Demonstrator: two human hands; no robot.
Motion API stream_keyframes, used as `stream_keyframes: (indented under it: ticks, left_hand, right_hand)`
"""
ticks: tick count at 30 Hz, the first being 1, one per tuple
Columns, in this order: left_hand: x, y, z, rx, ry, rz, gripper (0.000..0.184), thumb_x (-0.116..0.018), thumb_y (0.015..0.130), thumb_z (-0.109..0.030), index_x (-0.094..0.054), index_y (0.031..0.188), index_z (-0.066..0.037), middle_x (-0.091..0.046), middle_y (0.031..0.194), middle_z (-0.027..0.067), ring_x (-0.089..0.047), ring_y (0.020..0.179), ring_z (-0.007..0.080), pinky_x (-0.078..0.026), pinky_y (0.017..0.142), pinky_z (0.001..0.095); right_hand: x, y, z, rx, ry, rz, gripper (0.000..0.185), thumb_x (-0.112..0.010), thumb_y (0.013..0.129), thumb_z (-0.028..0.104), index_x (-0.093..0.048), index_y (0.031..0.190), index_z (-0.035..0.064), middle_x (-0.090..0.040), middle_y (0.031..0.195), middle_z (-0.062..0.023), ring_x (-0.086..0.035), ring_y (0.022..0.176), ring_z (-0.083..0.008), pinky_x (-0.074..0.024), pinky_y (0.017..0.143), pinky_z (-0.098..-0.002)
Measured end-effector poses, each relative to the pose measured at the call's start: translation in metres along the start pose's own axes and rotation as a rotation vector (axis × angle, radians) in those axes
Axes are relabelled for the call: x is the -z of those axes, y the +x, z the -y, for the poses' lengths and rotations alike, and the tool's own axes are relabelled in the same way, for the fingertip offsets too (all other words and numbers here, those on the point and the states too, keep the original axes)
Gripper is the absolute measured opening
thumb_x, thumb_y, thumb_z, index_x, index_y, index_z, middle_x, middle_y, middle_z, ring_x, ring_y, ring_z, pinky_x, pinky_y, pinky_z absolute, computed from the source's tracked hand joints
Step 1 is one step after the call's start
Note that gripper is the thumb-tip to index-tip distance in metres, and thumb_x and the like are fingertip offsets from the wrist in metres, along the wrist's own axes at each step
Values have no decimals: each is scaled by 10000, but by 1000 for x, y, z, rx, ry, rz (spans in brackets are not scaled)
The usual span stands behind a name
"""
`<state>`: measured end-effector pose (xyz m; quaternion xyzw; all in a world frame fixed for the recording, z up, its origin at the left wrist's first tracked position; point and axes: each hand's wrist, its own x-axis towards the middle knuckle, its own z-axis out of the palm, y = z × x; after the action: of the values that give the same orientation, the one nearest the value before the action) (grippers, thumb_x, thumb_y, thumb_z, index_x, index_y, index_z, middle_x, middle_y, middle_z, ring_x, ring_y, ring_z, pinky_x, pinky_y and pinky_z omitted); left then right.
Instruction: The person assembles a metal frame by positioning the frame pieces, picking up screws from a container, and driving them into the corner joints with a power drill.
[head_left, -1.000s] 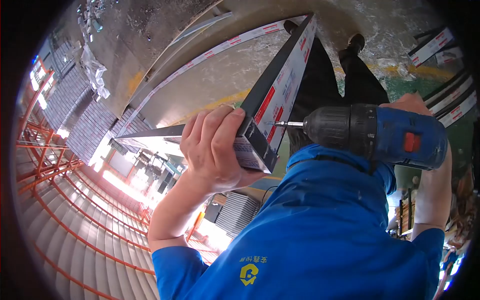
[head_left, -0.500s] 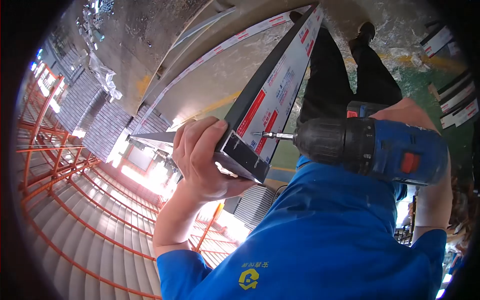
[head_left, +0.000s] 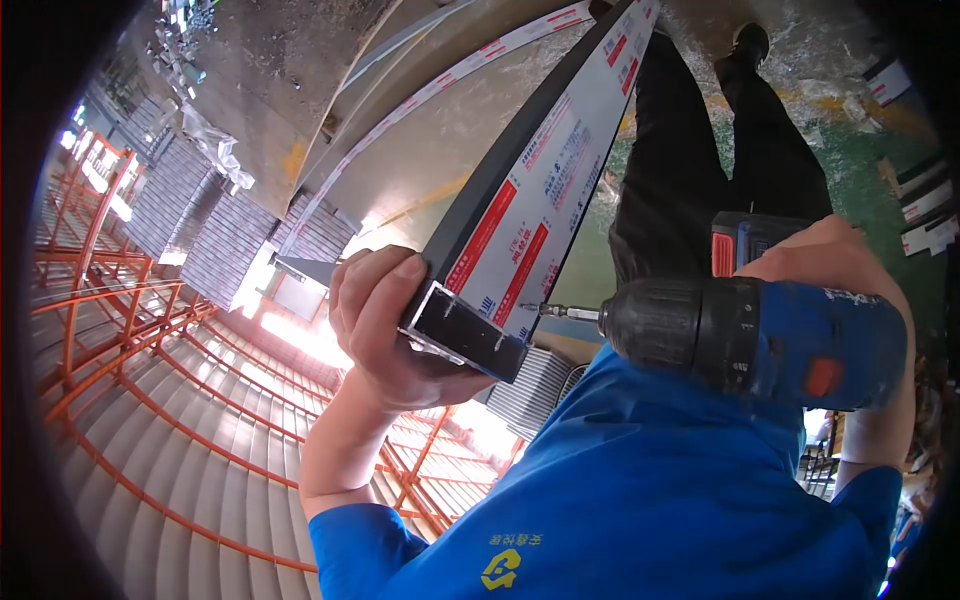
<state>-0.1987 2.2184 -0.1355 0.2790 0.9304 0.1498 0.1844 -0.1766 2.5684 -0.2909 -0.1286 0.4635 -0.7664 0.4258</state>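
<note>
My left hand [head_left: 378, 325] is wrapped round the near end of a long dark frame [head_left: 480, 225], whose side carries white film with red and blue print. The frame's hollow end [head_left: 468, 330] faces me. On the right, my right hand [head_left: 825, 252] grips a blue and black power drill [head_left: 760, 335]. The drill's bit [head_left: 568, 312] points left, with its tip at the printed face near the frame's end. Whether the tip touches the face I cannot tell. The drill body hides part of my right hand.
Another film-covered strip [head_left: 440, 88] curves away across the floor. Wrapped stacks [head_left: 215, 235] and orange railings [head_left: 130, 350] stand at the left. More dark profiles with white film [head_left: 925, 205] lie on the floor at the right. Small debris [head_left: 185, 60] lies at the upper left.
The frame's near end, with my left hand on it, has moved left and down in view and shows more of its open end. The drill has shifted down.
</note>
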Motion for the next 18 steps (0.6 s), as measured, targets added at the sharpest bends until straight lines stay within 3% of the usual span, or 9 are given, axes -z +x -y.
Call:
stream_keyframes:
  ticks: [2, 5, 9, 11, 15, 17, 18]
  left_hand:
    - [0, 0, 1, -6, -11, -6, 935, -915, 646, -582, -502, 1298, -55, -614, 1088, 149, -629, 947, 275, -464, 824, 418]
    - [1, -1, 1, 11, -2, 11, 941, -922, 643, -571, -501, 1307, -53, -613, 1100, 151, -621, 953, 272, -460, 820, 413]
    - [4, 3, 2, 1, -44, 25, 955, -941, 632, -540, -496, 1318, -46, -613, 1107, 157, -614, 961, 267, -455, 823, 413]
    - [5, 5, 1, 1, -53, 39, 960, -947, 629, -531, -494, 1319, -43, -613, 1107, 160, -613, 963, 266, -454, 826, 413]
    - [5, 6, 0, -3, -62, 45, 962, -957, 623, -504, -487, 1321, -37, -614, 1105, 163, -615, 961, 266, -452, 834, 413]
    - [3, 5, -1, -7, -52, 40, 969, -959, 626, -483, -470, 1332, -33, -613, 1106, 160, -615, 961, 264, -452, 841, 412]
    - [2, 5, -1, -7, -53, 39, 969, -959, 626, -483, -470, 1332, -33, -613, 1106, 160, -615, 961, 264, -452, 841, 412]
  right_hand:
    - [-2, -4, 0, -7, -36, -112, 283, -715, 854, 264, -772, 985, 19, -764, 889, -74, -730, 782, -175, -565, 784, -295]
    - [-3, 2, 10, -106, 131, -75, 274, -715, 855, 260, -774, 986, 26, -763, 887, -73, -718, 794, -168, -568, 799, -309]
    - [-9, -2, 9, -32, 102, -125, 267, -714, 856, 264, -772, 971, 31, -761, 881, -65, -711, 808, -166, -569, 813, -316]
    - [-20, -5, 30, -149, -191, -381, 248, -737, 830, 258, -767, 945, 40, -747, 878, -54, -703, 842, -173, -563, 822, -318]
    - [-15, -5, 21, -108, -128, -446, 236, -765, 779, 239, -762, 924, 52, -733, 880, -47, -700, 864, -180, -551, 787, -311]
    - [7, 4, 9, -130, 81, 47, 254, -786, 729, 233, -758, 908, 56, -721, 877, -51, -700, 895, -184, -541, 751, -325]
    - [6, 3, 10, -130, 80, 47, 254, -786, 729, 233, -758, 908, 56, -721, 877, -51, -700, 895, -184, -541, 751, -325]
